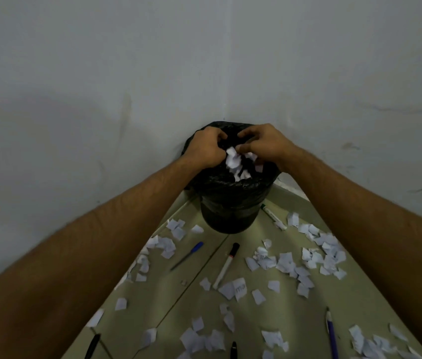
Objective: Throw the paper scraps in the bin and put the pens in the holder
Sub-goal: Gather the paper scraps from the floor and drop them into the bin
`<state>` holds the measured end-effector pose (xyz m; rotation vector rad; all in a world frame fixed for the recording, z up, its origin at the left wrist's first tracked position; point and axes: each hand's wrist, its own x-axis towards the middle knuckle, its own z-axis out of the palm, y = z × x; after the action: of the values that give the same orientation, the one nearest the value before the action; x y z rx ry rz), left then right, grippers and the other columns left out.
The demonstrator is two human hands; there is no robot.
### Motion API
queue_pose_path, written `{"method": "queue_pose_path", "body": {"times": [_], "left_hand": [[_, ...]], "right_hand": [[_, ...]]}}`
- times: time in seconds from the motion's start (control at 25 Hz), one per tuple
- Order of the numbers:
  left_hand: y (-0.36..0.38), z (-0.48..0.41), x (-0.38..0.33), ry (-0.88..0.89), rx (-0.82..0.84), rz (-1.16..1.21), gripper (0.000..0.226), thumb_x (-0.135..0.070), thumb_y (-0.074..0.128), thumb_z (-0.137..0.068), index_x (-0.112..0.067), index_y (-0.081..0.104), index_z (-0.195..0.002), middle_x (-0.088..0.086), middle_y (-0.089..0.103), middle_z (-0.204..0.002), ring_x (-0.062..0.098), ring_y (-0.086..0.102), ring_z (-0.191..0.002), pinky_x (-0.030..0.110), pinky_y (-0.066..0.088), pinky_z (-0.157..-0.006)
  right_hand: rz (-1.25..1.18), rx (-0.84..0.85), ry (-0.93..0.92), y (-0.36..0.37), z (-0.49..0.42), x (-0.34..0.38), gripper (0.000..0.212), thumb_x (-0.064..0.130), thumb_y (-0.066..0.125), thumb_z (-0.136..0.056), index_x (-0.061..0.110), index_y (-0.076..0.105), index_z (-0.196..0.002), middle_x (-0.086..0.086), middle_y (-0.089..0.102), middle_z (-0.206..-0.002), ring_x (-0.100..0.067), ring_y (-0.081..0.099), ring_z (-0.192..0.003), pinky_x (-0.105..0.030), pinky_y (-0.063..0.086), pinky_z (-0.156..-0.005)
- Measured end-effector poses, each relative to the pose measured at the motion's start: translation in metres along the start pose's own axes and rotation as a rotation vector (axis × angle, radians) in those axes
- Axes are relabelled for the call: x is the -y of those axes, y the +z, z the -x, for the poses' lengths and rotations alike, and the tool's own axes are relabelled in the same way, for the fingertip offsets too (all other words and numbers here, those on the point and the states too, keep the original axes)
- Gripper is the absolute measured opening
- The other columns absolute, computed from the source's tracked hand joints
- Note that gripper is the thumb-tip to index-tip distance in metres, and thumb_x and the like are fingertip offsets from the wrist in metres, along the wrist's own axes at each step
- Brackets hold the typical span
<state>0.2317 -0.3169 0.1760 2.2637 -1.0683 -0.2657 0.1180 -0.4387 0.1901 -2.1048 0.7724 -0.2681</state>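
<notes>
Fingers: curled on both hands, bunched around a wad of white paper scraps [233,158] over the bin's mouth.
Left hand [208,147]: knuckles up, forearm stretched straight toward the corner.
Right hand [264,145]: mirrors it, fingertips meeting the left's.
Bin [230,203]: black-bagged, upright in the wall corner, on the floor [199,288].
Marker with black cap [226,265]: long axis runs toward the bin, cap end nearest it.
Blue pen [186,256]: diagonal, blue end up-right.
Green-capped marker [273,216]: beside the bin (cap toward it).
Loose scraps [286,263]: scattered across the floor.
</notes>
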Motion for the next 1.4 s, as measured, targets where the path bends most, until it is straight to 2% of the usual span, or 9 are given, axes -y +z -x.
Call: {"method": "queue_pose_path", "body": {"times": [0.12, 0.32, 0.4, 0.72, 0.88, 1.0, 1.16, 1.28, 1.4], "left_hand": [[-0.002, 0.003, 0.002, -0.039, 0.049, 0.054, 0.053, -0.003, 0.059, -0.078, -0.017, 0.058, -0.129, 0.005, 0.063, -0.118, 0.02, 0.06, -0.107, 0.032, 0.053, -0.093], [-0.024, 0.055, -0.006, 0.029, -0.226, 0.271, 0.038, -0.01, 0.06, -0.08, -0.018, 0.066, -0.116, -0.001, 0.069, -0.107, 0.01, 0.067, -0.092, 0.018, 0.052, -0.088], [-0.026, 0.105, 0.019, 0.072, -0.285, 0.299, 0.03, -0.013, 0.065, -0.081, -0.018, 0.068, -0.11, -0.005, 0.069, -0.099, 0.007, 0.067, -0.08, 0.015, 0.053, -0.079], [0.007, 0.301, 0.217, -0.405, 0.112, -0.252, 0.036, -0.025, 0.072, -0.079, -0.017, 0.067, -0.113, 0.003, 0.068, -0.106, 0.021, 0.065, -0.094, 0.024, 0.048, -0.079], [0.029, 0.337, 0.253, -0.436, 0.315, -0.526, 0.034, -0.011, 0.062, -0.08, -0.002, 0.062, -0.112, 0.02, 0.062, -0.111, 0.035, 0.062, -0.1, 0.036, 0.051, -0.08], [0.047, 0.335, 0.238, -0.327, 0.317, -0.565, 0.028, -0.011, 0.061, -0.081, 0.0, 0.061, -0.107, 0.018, 0.059, -0.107, 0.034, 0.06, -0.098, 0.035, 0.047, -0.075], [0.077, 0.334, 0.214, -0.197, 0.224, -0.306, 0.029, -0.019, 0.049, -0.085, -0.006, 0.067, -0.104, 0.012, 0.061, -0.102, 0.03, 0.063, -0.091, 0.033, 0.049, -0.073], [0.067, 0.338, 0.212, -0.271, 0.041, -0.453, 0.034, -0.02, 0.059, -0.084, -0.008, 0.063, -0.115, 0.016, 0.059, -0.113, 0.033, 0.059, -0.097, 0.039, 0.052, -0.075], [0.055, 0.339, 0.23, -0.445, 0.135, -0.657, 0.037, -0.013, 0.058, -0.081, -0.004, 0.057, -0.117, 0.023, 0.056, -0.116, 0.04, 0.057, -0.101, 0.044, 0.052, -0.077]], "right_hand": [[-0.128, 0.141, 0.05, 0.005, 0.007, 0.002, 0.041, 0.009, 0.062, -0.092, 0.016, 0.058, -0.131, -0.01, 0.067, -0.116, -0.025, 0.066, -0.102, -0.034, 0.058, -0.076], [-0.226, -0.274, -0.142, 0.011, 0.055, -0.006, 0.029, 0.014, 0.064, -0.082, 0.022, 0.07, -0.109, -0.004, 0.075, -0.094, -0.018, 0.071, -0.089, -0.039, 0.058, -0.086], [-0.195, -0.24, -0.179, 0.03, 0.098, -0.027, 0.025, 0.016, 0.065, -0.083, 0.023, 0.07, -0.107, 0.0, 0.074, -0.09, -0.014, 0.071, -0.086, -0.032, 0.057, -0.082], [0.167, 0.109, -0.025, 0.104, 0.217, -0.138, 0.026, 0.019, 0.072, -0.085, 0.027, 0.067, -0.109, 0.002, 0.069, -0.1, -0.011, 0.066, -0.084, -0.023, 0.048, -0.07], [0.154, 0.183, 0.032, 0.126, 0.235, -0.161, 0.024, 0.017, 0.072, -0.085, 0.028, 0.066, -0.106, 0.003, 0.068, -0.099, -0.01, 0.067, -0.082, -0.024, 0.05, -0.071], [0.161, 0.204, 0.048, 0.129, 0.24, -0.171, 0.023, 0.018, 0.072, -0.085, 0.026, 0.068, -0.107, 0.003, 0.067, -0.1, -0.011, 0.066, -0.083, -0.022, 0.048, -0.07], [0.201, 0.185, 0.107, 0.122, 0.246, -0.185, 0.02, 0.019, 0.071, -0.086, 0.024, 0.069, -0.105, 0.002, 0.067, -0.1, -0.012, 0.066, -0.083, -0.024, 0.046, -0.071], [0.225, 0.145, 0.137, 0.112, 0.25, -0.193, 0.02, 0.021, 0.07, -0.086, 0.023, 0.07, -0.106, 0.001, 0.068, -0.101, -0.011, 0.065, -0.082, -0.024, 0.047, -0.07], [0.222, 0.132, 0.197, 0.107, 0.253, -0.197, 0.022, 0.02, 0.07, -0.085, 0.021, 0.07, -0.108, -0.002, 0.068, -0.103, -0.015, 0.067, -0.083, -0.029, 0.049, -0.076]]}}
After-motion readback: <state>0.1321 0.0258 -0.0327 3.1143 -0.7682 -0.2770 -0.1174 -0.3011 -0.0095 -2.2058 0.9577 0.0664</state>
